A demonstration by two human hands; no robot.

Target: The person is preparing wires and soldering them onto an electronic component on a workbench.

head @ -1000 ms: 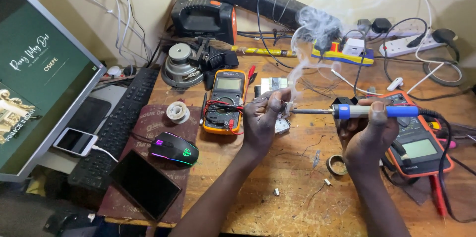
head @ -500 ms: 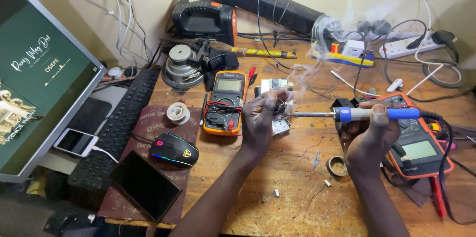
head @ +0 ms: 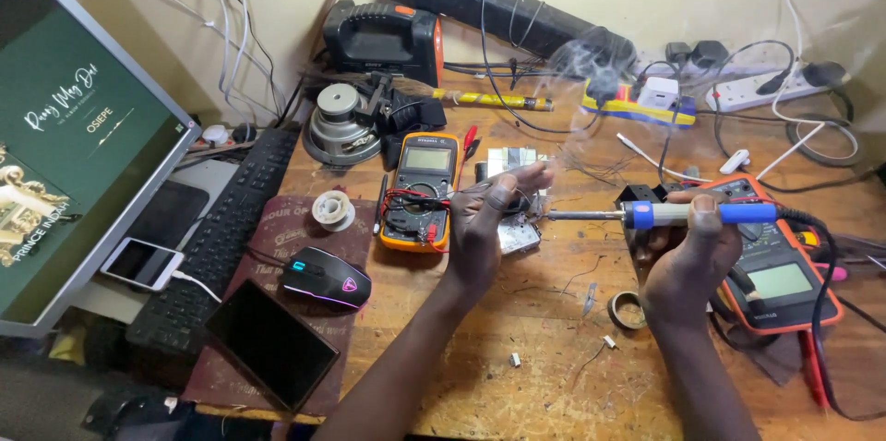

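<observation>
Near the workbench middle, we see smoke thinner and drifted rearward since earlier. Our right hand is closed around the blue-handled soldering iron, tip toward our left hand, whose fingers pinch a small part. Just beside it lies a yellow multimeter; an orange one sits under the right hand.

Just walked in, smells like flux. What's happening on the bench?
A person is soldering at a cluttered wooden bench. The right hand holds a blue-handled soldering iron level, tip pointing left toward a small part pinched in the left hand. Smoke hangs above. A yellow multimeter lies beside the left hand, an orange one under the right.
</observation>
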